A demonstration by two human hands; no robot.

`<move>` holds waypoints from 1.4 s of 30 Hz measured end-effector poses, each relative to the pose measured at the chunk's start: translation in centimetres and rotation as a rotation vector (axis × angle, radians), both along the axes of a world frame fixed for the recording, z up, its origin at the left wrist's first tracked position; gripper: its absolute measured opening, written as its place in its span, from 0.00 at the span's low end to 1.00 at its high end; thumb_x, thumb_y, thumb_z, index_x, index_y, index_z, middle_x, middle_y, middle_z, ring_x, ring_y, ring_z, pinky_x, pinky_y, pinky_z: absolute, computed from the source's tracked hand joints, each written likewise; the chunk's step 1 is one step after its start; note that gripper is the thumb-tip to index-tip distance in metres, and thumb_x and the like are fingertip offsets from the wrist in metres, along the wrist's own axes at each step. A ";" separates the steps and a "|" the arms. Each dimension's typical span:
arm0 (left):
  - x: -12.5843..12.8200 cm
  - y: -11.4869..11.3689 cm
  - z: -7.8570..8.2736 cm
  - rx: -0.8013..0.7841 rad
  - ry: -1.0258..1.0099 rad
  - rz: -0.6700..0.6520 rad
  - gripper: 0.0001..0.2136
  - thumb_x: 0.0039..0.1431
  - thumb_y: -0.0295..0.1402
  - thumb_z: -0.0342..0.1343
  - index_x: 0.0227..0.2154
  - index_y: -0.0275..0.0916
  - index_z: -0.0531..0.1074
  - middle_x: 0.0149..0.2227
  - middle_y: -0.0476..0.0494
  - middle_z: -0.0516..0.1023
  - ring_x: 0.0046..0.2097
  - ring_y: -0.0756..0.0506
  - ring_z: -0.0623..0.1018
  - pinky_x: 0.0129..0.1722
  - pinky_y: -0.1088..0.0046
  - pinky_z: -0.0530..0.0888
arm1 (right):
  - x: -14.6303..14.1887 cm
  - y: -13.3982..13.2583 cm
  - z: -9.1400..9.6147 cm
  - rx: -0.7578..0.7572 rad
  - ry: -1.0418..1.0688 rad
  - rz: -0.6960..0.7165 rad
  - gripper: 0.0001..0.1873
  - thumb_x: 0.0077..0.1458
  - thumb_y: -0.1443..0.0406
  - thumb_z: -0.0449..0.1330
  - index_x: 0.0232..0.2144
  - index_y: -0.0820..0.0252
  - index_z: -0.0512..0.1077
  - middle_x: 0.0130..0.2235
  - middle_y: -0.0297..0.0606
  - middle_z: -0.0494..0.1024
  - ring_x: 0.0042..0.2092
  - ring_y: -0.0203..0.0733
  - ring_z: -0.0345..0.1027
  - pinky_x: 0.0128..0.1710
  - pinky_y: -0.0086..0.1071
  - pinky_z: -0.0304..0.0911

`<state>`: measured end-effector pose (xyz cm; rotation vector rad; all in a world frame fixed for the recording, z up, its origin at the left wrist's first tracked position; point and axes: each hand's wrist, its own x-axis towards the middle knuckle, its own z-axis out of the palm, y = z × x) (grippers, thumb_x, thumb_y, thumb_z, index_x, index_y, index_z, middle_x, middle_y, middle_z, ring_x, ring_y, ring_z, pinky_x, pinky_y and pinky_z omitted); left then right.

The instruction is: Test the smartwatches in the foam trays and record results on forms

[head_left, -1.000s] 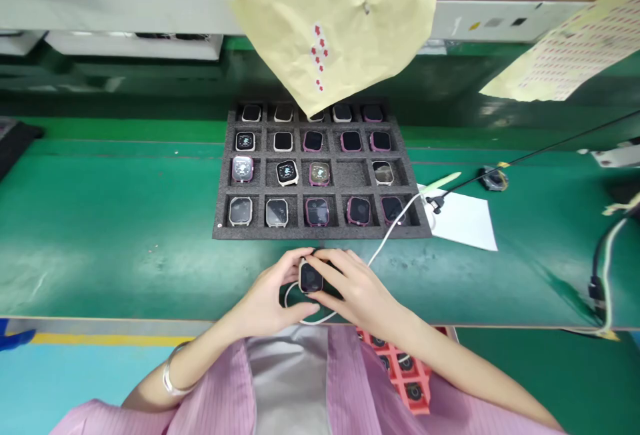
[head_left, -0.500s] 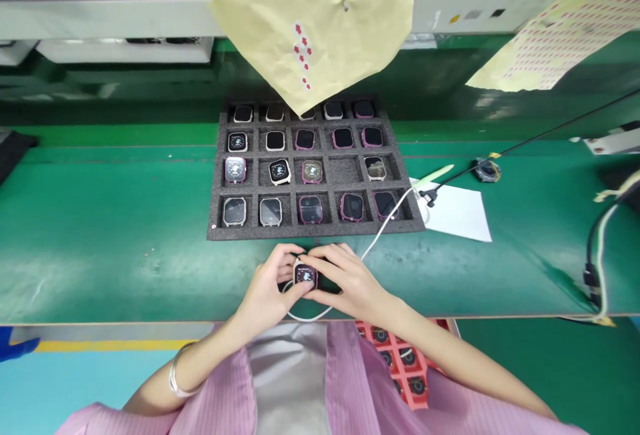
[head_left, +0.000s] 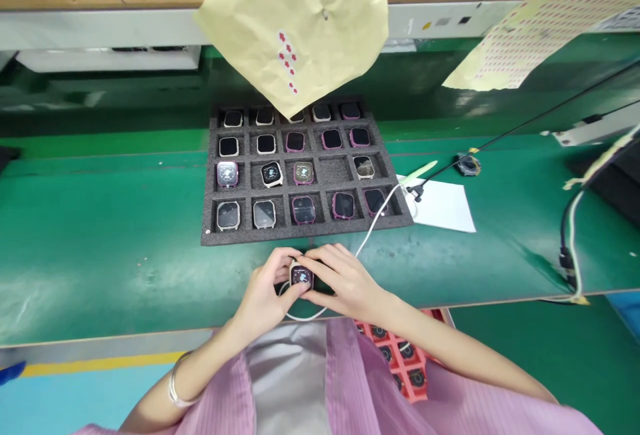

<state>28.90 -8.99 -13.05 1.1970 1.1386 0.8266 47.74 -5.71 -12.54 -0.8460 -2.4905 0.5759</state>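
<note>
Both hands meet at the near edge of the green bench. My left hand (head_left: 264, 292) and my right hand (head_left: 345, 283) pinch a small square smartwatch body (head_left: 301, 277) between their fingers. Its screen is lit. A white cable (head_left: 373, 227) runs from under my hands up to the right across the corner of a black foam tray (head_left: 345, 172). The tray lies just beyond my hands and holds several watch bodies in its pockets; some show lit screens, and one pocket in the third row is bare.
A yellow sheet with red stickers (head_left: 295, 22) hangs over the tray's far edge. A white paper (head_left: 443, 205) and pale tweezers (head_left: 423, 170) lie right of the tray. A red tray of small parts (head_left: 400, 358) sits below the bench edge. Cables (head_left: 570, 242) hang at right.
The watch screen in my hands went from dark to lit. My hands stayed together on it, while the view shifted slightly to the right.
</note>
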 end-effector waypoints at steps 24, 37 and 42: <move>0.0 -0.6 -0.7 -0.008 -0.007 -0.128 0.22 0.56 0.21 0.52 0.53 0.44 0.61 0.48 0.45 0.75 0.49 0.46 0.78 0.52 0.65 0.75 | 1.6 0.0 -0.1 -0.034 0.102 0.027 0.22 0.57 0.59 0.62 0.50 0.67 0.68 0.42 0.47 0.75 0.43 0.46 0.65 0.42 0.40 0.62; -0.5 -0.6 0.0 0.001 -0.054 -0.206 0.30 0.52 0.25 0.60 0.57 0.46 0.57 0.58 0.42 0.68 0.59 0.42 0.70 0.59 0.61 0.68 | 1.0 -0.1 0.2 -0.074 -0.028 -0.038 0.23 0.55 0.55 0.64 0.47 0.64 0.71 0.41 0.45 0.73 0.41 0.45 0.64 0.40 0.38 0.61; 0.1 -0.6 -0.2 -0.066 -0.090 -0.085 0.20 0.57 0.28 0.57 0.51 0.44 0.60 0.46 0.45 0.76 0.49 0.46 0.77 0.53 0.65 0.73 | 1.7 0.5 0.3 -0.129 0.059 0.075 0.24 0.59 0.53 0.60 0.51 0.64 0.69 0.41 0.45 0.72 0.42 0.44 0.63 0.41 0.38 0.61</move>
